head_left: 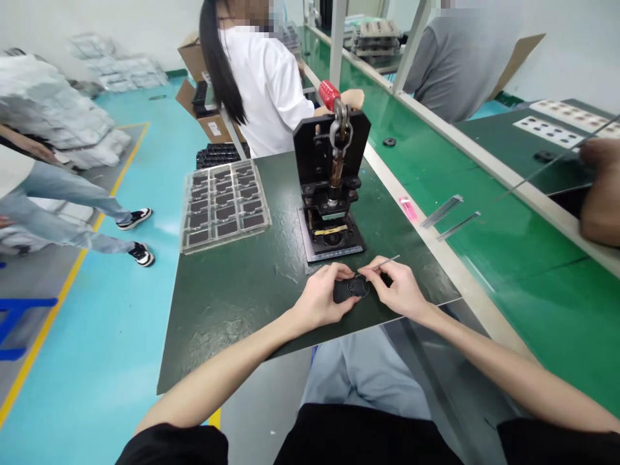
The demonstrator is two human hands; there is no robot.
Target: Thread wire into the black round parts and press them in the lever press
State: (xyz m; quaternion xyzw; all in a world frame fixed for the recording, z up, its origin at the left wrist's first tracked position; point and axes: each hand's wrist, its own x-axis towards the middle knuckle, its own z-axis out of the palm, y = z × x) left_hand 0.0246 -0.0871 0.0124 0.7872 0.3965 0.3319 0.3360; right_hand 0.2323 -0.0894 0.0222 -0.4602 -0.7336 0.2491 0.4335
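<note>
L hand, fingers curled tight on black rounded plastic pc, which sits just above dark green pebbled worktop. R hand, fingers pinched on thin steel pick, tip at pc's top edge. Further on: black metal hand press, clear ribbed plastic tray of black squares.

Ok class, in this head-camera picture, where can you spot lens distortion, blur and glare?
In the head view, wide-angle distortion stretches the long green workbench toward the corner; the plastic-wrapped bundles at far left look soft with blur; a pale glare lies on the dark bench mat near the left hand.
</note>
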